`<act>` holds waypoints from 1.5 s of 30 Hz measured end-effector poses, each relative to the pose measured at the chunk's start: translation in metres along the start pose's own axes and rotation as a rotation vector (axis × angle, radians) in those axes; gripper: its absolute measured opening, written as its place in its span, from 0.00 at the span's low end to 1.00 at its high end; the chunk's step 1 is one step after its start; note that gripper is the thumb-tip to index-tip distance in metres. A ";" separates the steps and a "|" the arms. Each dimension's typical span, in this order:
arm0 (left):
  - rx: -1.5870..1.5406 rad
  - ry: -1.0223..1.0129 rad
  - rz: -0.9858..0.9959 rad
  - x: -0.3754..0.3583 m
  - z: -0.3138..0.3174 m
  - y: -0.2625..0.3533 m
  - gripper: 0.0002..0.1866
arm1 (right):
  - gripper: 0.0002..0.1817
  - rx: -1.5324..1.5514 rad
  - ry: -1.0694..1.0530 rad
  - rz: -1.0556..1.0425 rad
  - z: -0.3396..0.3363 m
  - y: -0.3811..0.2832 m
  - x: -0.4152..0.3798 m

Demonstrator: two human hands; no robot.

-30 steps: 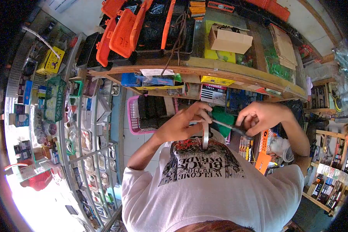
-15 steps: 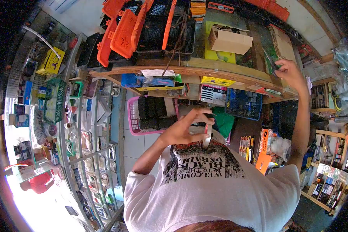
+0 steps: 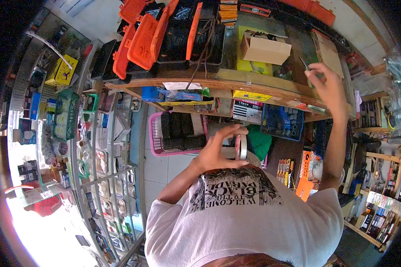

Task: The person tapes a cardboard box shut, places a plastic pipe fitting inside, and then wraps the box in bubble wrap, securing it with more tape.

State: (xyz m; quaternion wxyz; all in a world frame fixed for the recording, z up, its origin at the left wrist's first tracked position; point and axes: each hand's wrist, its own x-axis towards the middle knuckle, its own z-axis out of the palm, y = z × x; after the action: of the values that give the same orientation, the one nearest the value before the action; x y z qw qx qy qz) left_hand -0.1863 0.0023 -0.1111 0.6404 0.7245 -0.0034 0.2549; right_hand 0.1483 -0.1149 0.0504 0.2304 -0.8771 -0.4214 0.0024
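Observation:
My left hand (image 3: 213,152) is curved around a narrow roll of tape (image 3: 241,147), thumb below and fingers above. The roll stands on edge in front of my shirt, its pale rim facing right. Over the right part of the counter, my right hand (image 3: 327,85) is closed on a pair of scissors (image 3: 304,63). Only the slim dark blades show past the fingertips, pointing to the far left; the handles are mostly hidden by the fingers.
A glass-topped wooden counter (image 3: 294,92) runs ahead, bearing an open cardboard box (image 3: 267,49) and black cases with orange lids (image 3: 143,42). Below are a pink basket (image 3: 156,133) and a blue crate (image 3: 282,124). Glass shelving (image 3: 104,178) stands at left.
My right hand has shifted slightly left with the scissors, and its wrist has turned. The tape roll in my left hand has turned to show more of its rim.

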 end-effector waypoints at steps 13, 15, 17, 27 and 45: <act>0.467 0.159 0.576 0.072 -0.025 0.079 0.50 | 0.25 0.625 -0.078 -0.714 0.026 -0.121 -0.081; 0.404 0.096 0.410 0.068 -0.032 0.087 0.46 | 0.25 0.607 -0.020 -0.737 0.026 -0.123 -0.082; 0.298 0.047 0.289 0.066 -0.036 0.092 0.43 | 0.25 0.592 0.030 -0.760 0.027 -0.123 -0.082; 0.305 0.067 0.452 0.065 -0.031 0.095 0.47 | 0.23 0.655 0.191 -0.845 0.042 -0.127 -0.081; 0.308 0.104 0.662 0.071 -0.016 0.089 0.48 | 0.18 0.678 0.262 -1.009 0.052 -0.115 -0.079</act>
State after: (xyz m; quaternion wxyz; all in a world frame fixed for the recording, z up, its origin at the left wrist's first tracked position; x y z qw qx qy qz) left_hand -0.1601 0.0234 -0.0010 0.4057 0.7582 -0.1667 0.4825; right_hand 0.0015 -0.0905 0.0354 0.5186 -0.4410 -0.7280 -0.0808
